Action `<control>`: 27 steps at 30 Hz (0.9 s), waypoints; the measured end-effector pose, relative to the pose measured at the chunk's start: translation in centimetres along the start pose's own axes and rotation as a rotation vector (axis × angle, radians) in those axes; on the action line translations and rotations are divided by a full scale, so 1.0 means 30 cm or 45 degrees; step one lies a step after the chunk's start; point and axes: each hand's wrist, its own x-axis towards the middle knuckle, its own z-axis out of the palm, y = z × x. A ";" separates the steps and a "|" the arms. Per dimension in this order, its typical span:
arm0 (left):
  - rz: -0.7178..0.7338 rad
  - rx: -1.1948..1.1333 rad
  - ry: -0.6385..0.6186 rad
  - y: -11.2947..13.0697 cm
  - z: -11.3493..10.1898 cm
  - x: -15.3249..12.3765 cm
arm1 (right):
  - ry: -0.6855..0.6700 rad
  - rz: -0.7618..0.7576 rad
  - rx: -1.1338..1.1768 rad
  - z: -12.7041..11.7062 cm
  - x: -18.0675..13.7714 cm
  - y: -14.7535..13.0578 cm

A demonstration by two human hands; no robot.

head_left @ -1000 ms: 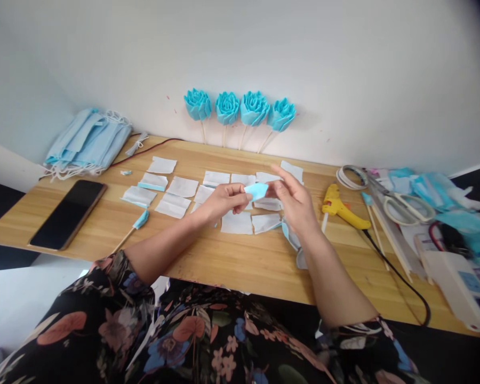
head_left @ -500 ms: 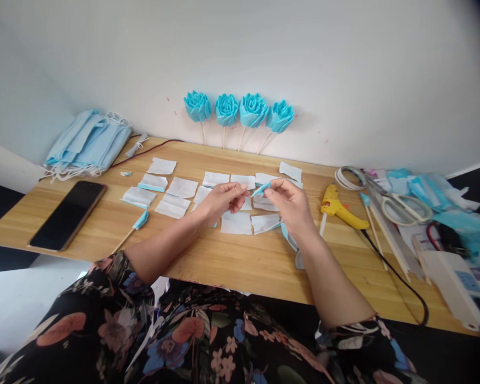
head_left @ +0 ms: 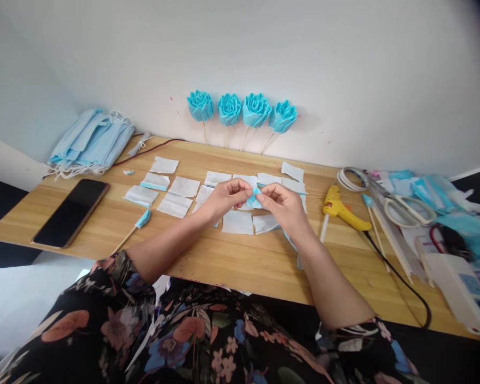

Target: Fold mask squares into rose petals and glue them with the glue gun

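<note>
Between my two hands is a small piece of blue mask fabric, held up over the table. My left hand pinches its left side with thumb and forefinger. On its right side, my right hand grips it the same way, thumb toward me. Rows of cut white-and-blue fabric pieces lie flat beneath and around both hands, some partly hidden by them. Left of my left forearm rests a stick with a blue wrapped tip.
Several blue fabric roses on sticks lean against the wall. A mask stack and phone lie left. On the right are a yellow glue gun with a black cord, a tape roll, scissors and blue scraps.
My left hand has moved right and now pinches the blue fabric piece, which only my right hand held before. The piece has turned between my fingers. The view has shifted slightly.
</note>
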 end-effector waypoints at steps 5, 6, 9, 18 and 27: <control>0.060 0.025 0.107 0.057 -0.016 -0.003 | 0.052 -0.012 0.042 -0.006 -0.001 -0.005; 0.085 0.051 0.137 0.089 -0.028 -0.001 | 0.085 -0.013 0.051 -0.009 -0.001 -0.006; 0.179 0.264 0.213 0.205 -0.097 0.018 | 0.139 0.007 0.048 -0.017 0.000 -0.005; -0.109 1.212 0.472 0.194 -0.399 0.192 | 0.081 0.000 0.039 -0.024 0.003 -0.002; 0.417 1.786 0.461 0.222 -0.372 0.100 | 0.383 -0.080 0.014 -0.036 0.002 -0.027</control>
